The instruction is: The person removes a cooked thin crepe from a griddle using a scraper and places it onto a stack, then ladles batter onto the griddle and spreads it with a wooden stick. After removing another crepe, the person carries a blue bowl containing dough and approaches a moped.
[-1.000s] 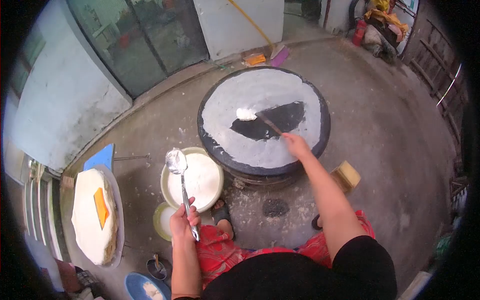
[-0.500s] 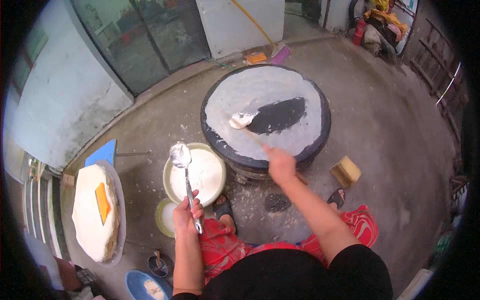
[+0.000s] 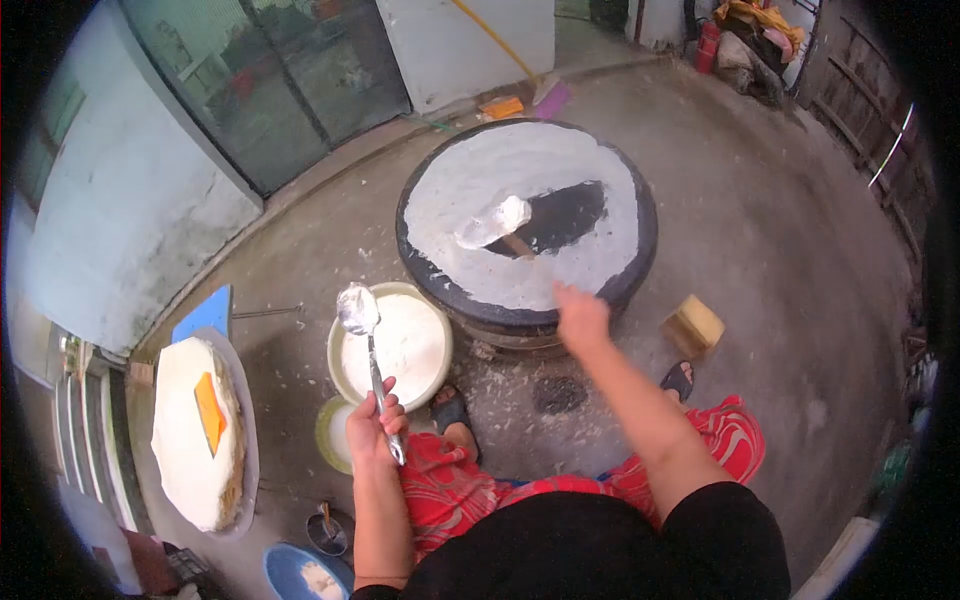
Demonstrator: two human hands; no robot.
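A round dark griddle (image 3: 640,235) carries a thin white layer of batter (image 3: 460,190), with a dark bare patch (image 3: 570,215) near its middle. My right hand (image 3: 583,318) is closed on the brown handle of a spreader (image 3: 518,245), which is partly blurred. A white lump of batter (image 3: 514,212) lies at the patch's left edge, by the spreader. My left hand (image 3: 378,425) holds a metal ladle (image 3: 375,365) upright, its bowl smeared white, over the left rim of a basin (image 3: 443,340) of white batter.
At the left stands a stack of pale sheets (image 3: 185,440) with an orange scraper (image 3: 209,412) on top. Near my feet are a smaller bowl (image 3: 325,430) and a blue basin (image 3: 285,572). A yellowish block (image 3: 695,325) sits right of the griddle; a broom (image 3: 550,97) lies behind it.
My right hand has moved toward me, and the spreader has passed left and then back right. The dark patch has shrunk, chiefly at its left side. My left hand still holds the ladle.
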